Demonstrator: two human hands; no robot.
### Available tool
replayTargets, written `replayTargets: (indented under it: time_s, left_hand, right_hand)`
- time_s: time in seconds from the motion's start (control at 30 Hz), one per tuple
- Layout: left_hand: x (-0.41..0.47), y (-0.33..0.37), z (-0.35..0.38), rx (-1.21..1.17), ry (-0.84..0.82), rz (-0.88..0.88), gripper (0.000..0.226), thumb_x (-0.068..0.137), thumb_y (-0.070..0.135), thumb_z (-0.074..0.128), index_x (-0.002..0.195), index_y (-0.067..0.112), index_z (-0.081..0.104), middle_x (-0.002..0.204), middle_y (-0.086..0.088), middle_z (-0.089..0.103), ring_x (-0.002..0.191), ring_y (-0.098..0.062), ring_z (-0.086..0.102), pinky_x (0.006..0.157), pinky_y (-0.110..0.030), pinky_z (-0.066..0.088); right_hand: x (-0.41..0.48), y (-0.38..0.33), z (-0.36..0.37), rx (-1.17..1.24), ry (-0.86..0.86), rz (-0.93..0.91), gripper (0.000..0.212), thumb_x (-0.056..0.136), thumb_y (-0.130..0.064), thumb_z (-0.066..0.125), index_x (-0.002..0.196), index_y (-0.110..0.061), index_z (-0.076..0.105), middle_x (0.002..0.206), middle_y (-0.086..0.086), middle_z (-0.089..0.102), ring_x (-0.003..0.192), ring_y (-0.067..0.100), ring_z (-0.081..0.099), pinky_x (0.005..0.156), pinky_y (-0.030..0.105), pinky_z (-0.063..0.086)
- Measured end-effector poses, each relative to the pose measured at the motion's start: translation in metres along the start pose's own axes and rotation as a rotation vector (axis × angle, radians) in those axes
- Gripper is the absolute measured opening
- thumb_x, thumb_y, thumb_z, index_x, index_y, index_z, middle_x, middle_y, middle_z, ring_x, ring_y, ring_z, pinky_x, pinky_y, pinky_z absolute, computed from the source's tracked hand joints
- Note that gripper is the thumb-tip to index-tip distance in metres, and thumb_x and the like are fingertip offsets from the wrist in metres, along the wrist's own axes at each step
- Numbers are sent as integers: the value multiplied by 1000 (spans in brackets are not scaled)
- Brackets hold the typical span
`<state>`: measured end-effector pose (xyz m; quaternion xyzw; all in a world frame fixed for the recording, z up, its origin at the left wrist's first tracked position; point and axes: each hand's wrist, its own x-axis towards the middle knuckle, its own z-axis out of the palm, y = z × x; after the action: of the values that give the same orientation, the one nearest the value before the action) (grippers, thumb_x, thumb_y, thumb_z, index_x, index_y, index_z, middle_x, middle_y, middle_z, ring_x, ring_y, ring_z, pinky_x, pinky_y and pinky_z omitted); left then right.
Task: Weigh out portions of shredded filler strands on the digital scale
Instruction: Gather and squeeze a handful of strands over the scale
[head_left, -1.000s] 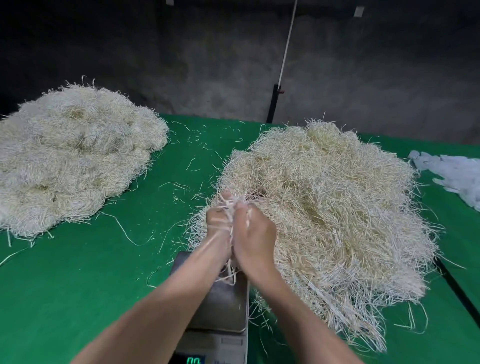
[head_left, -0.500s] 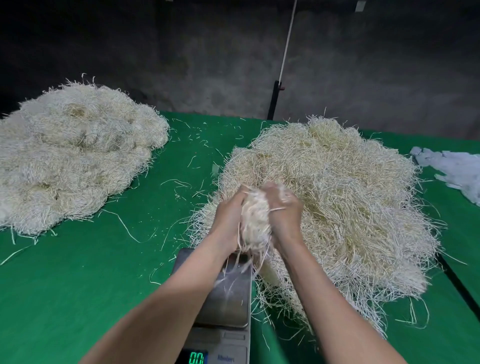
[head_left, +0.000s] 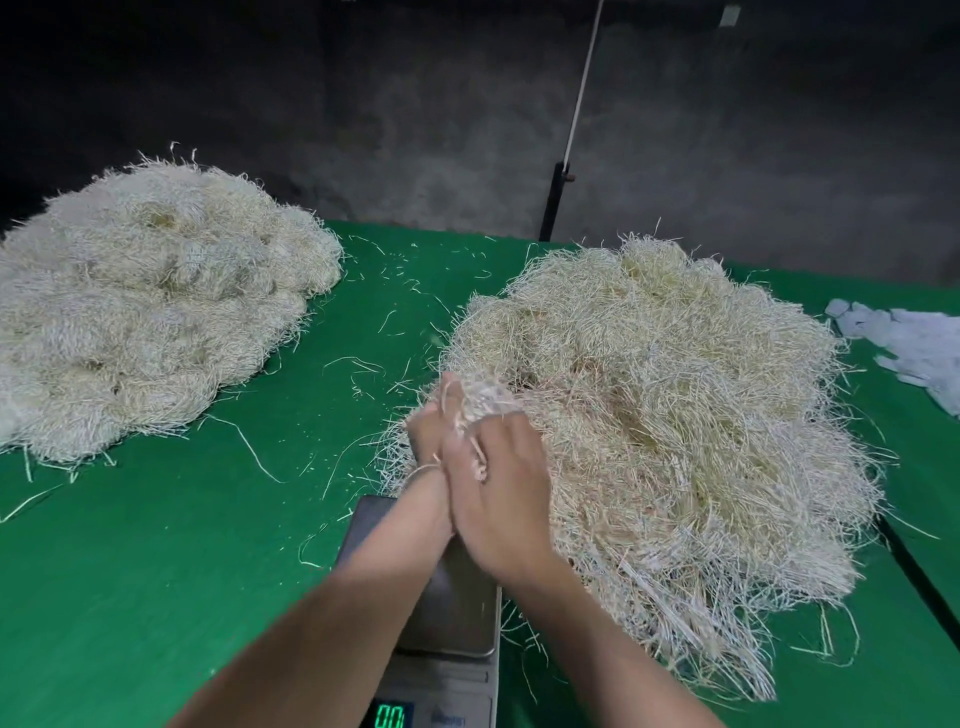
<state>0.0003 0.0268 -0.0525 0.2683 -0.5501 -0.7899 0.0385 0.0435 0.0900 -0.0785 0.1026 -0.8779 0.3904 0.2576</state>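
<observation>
A large heap of pale shredded filler strands (head_left: 675, 405) covers the right half of the green table. At its near left edge my left hand (head_left: 427, 441) and my right hand (head_left: 501, 499) are pressed together, holding a small tuft of strands (head_left: 480, 400) between them. The tuft sticks out above my fingers, and a few strands run between the fingers of my right hand. Both hands hover over the far end of the digital scale (head_left: 457, 618). Its steel platform is bare, and the green display (head_left: 389, 717) shows zeros.
A second, whiter heap of strands (head_left: 150, 306) lies at the far left. Loose strands are scattered over the green cloth (head_left: 156, 571) between the heaps. White plastic bags (head_left: 914, 343) lie at the right edge. A dark wall and a pole (head_left: 556, 197) stand behind the table.
My hands have closed tight against each other round the tuft and shifted slightly left. Half a second ago they were apart, with the bundle showing between them.
</observation>
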Motion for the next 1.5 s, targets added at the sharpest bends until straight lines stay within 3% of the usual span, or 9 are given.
replayTargets:
  time_s: [0.27,0.43,0.57,0.73,0.87,0.97,1.2,1.37,1.5]
  left_hand:
    - [-18,10,8,-38,-119,-12,33,94,33,55,74,7,56,51,1,45,37,-10,45,34,-17,34]
    - [-31,-3,6,63,-278,-38,23,95,37,52,98,16,62,85,-10,57,85,-21,56,75,-35,47]
    - [-21,-1,-3,273,-316,330,18,96,35,50,98,23,63,64,8,64,71,-8,56,55,-8,41]
    - [-9,1,7,410,-71,759,25,90,25,63,103,21,42,85,8,47,73,0,51,63,-6,39]
    - [-4,2,-1,185,-212,247,78,68,55,70,129,17,41,125,-7,52,112,-19,53,94,-35,46]
    - [-26,-9,-9,63,-508,-132,94,68,57,68,146,23,29,148,-2,38,135,-28,35,97,-53,45]
    - [-9,17,9,-284,-140,-80,32,89,36,61,73,9,63,64,-7,57,59,-22,54,67,-33,47]
    - [-28,-14,11,34,-134,-73,44,93,50,48,99,8,59,91,-11,63,83,-25,64,74,-32,55]
    - [-14,1,12,-100,-88,-118,24,100,14,43,82,18,57,76,2,56,40,-6,43,30,-16,33]
  right_hand:
    - [8,-6,-5,114,162,83,35,97,-30,38,63,-27,41,49,-16,32,43,0,29,46,12,22]
    - [35,16,-26,159,82,254,21,100,-21,40,80,-17,45,68,-4,46,61,13,42,60,33,39]
    - [44,14,-36,646,-13,411,42,96,-22,45,136,-30,34,137,-15,39,122,3,36,95,23,32]
    - [22,-4,-17,671,-302,533,69,81,-72,43,123,-19,58,97,-6,63,83,6,63,72,25,53]
    - [38,6,-20,766,25,745,35,93,-41,53,92,-7,60,66,-3,60,46,5,53,42,18,41]
    - [61,16,-27,824,149,873,45,94,-42,50,122,-7,51,114,9,56,95,20,58,85,34,51]
    - [12,-4,-6,163,29,145,18,96,-37,23,93,-32,41,80,-16,47,68,-4,45,63,12,36]
    - [42,17,-22,120,2,339,28,103,-22,32,101,-10,58,64,-7,48,48,10,41,47,21,38]
    - [17,-1,-7,-26,-5,185,22,96,-24,35,75,-27,40,57,-11,43,46,2,38,41,15,23]
